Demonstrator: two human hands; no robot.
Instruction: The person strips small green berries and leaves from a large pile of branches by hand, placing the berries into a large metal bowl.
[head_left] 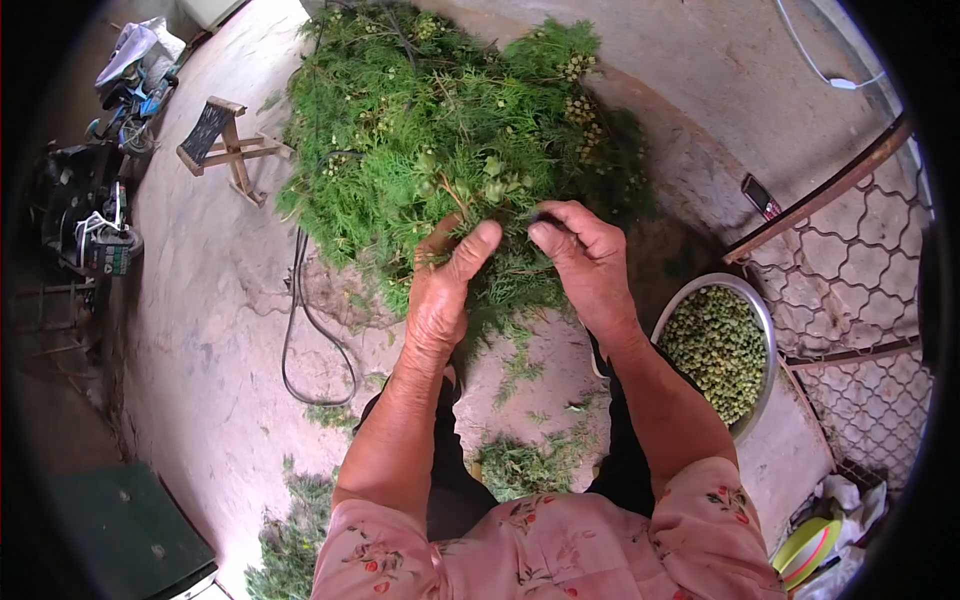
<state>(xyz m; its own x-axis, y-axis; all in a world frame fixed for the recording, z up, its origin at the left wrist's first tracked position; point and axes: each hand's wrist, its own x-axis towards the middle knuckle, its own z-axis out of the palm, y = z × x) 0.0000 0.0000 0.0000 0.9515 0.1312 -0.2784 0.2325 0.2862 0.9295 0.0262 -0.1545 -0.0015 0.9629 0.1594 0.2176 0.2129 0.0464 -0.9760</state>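
Observation:
A big heap of feathery green branches (440,130) with small pale seed clusters lies on the concrete ground in front of me. My left hand (445,285) grips a bunch of these sprigs from below, thumb up against the stems. My right hand (585,255) pinches at the same bunch from the right, fingers curled into the greenery. A metal bowl (765,330) filled with small green seeds stands on the ground just right of my right forearm.
Loose green trimmings (520,465) lie by my feet. A black hose (300,330) loops over the concrete at left, beyond it a small wooden stool (225,145) and a small bike (130,90). A wire mesh fence (850,270) runs along the right, and a phone (762,197) lies near it.

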